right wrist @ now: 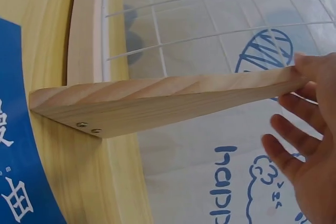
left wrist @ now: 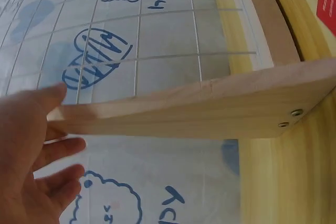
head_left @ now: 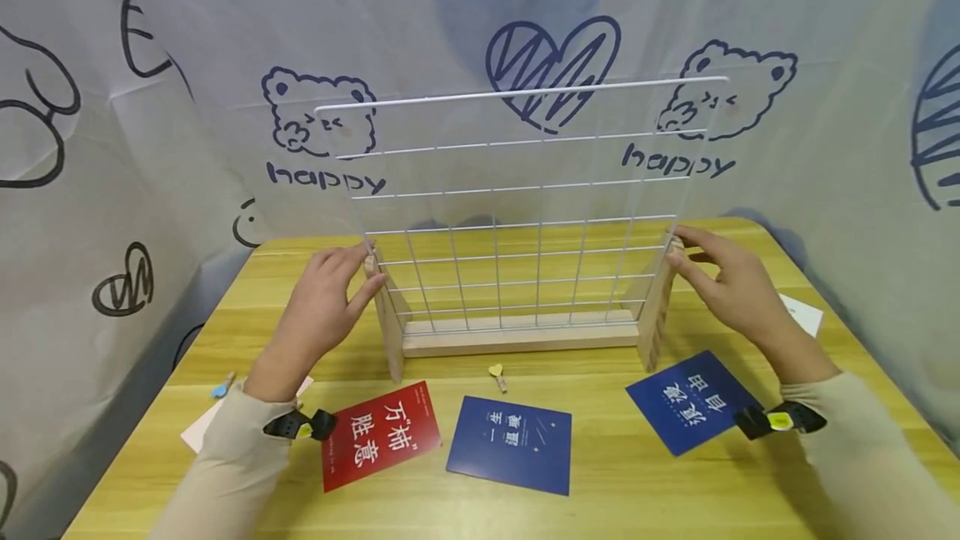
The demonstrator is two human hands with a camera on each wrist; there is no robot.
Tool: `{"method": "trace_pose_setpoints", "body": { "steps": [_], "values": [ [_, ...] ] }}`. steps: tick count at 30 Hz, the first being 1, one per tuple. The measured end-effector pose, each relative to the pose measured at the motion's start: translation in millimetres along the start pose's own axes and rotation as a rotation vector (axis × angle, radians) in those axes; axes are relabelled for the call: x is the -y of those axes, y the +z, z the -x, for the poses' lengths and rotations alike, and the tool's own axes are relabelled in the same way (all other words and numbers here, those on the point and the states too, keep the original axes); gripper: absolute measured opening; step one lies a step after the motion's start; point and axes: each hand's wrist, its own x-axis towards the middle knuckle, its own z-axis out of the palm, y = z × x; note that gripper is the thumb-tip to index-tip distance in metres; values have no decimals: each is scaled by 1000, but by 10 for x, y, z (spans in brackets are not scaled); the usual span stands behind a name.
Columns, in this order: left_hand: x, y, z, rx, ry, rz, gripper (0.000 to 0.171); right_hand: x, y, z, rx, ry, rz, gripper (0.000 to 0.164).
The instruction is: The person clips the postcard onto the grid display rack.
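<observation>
A white wire grid panel stands upright in a wooden stand on the table. My left hand pinches the top of the stand's left side board between thumb and fingers. At the other end, my right hand pinches the top of the right side board the same way. In both wrist views the remaining fingers hang free beside the board. Two screw heads show low on each board's outer face.
On the yellow wooden table lie a red card, a blue card and another blue card. A clothespin with a yellow heart lies before the stand, one with a blue heart at left. A printed curtain hangs behind.
</observation>
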Motion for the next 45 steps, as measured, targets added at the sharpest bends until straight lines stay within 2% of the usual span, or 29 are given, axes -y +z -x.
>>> {"method": "trace_pose_setpoints", "body": {
  "steps": [2, 8, 12, 21, 28, 31, 38, 45],
  "values": [
    [22, 10, 13, 24, -28, 39, 56, 27, -29, 6, 43, 43, -35, 47],
    [49, -3, 38, 49, -19, 47, 58, 92, -107, 43, 120, 150, -41, 53],
    [46, -46, 68, 50, -6, 51, 58, 90, -131, 63, 132, 133, -31, 54],
    [36, -97, 199, -17, 104, 31, 62, 31, -192, 147, 176, 106, -8, 49],
    [-39, -114, 281, -102, 196, 35, 66, -14, -279, 210, 195, 153, -16, 45],
    [-71, -115, 306, -126, 227, 31, 61, -45, -334, 238, 204, 164, -21, 43],
    [-190, -96, 349, -115, 261, 22, 68, -134, -453, 345, 196, 189, -28, 41],
    [-315, 17, 364, -91, 308, 52, 67, -235, -489, 436, 143, 166, -59, 37]
  ]
}}
